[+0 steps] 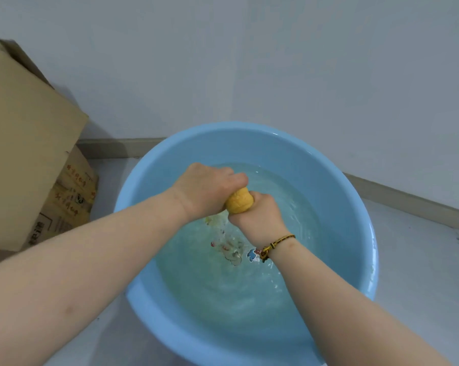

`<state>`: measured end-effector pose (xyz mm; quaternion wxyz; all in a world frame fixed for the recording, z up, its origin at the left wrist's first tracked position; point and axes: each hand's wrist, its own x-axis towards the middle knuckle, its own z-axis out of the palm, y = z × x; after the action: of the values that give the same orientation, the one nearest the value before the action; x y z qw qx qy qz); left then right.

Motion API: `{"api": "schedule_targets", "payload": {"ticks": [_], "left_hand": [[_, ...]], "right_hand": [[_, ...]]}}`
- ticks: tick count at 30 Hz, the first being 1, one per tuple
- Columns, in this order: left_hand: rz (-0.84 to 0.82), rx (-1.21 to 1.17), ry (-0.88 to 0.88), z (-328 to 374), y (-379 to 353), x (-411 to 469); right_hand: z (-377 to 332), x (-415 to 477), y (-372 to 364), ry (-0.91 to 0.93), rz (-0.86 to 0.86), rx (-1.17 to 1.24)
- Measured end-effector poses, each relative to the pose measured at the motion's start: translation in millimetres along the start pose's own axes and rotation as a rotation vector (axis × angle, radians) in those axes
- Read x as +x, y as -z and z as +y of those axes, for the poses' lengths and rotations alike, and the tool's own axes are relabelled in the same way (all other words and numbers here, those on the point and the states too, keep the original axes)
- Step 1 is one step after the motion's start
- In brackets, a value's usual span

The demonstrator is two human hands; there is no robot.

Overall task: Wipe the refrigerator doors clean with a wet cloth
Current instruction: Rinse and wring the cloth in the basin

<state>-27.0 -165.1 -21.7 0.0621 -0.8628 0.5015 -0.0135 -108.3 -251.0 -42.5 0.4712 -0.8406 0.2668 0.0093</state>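
Both grips closed round the bunched yellow cloth (239,201), left hand (207,191) beside right hand (260,217), above water (223,286) in the blue basin (196,149) on the floor (421,260), cardboard box (25,143) near.

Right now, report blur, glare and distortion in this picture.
Head view: soft even light, no hard shadows; faint glare on the blue basin at its far rim; wide-angle stretch toward the edges; rippled water smears the print below the yellow cloth.
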Motion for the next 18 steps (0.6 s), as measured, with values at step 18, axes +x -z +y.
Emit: {"api": "schedule_targets", "payload": {"ticks": [18], "left_hand": [[-0.224,-1.650,0.823,16,42,-22]], "right_hand": [[-13,-7,49,-0.212,0.019,-0.346]]}}
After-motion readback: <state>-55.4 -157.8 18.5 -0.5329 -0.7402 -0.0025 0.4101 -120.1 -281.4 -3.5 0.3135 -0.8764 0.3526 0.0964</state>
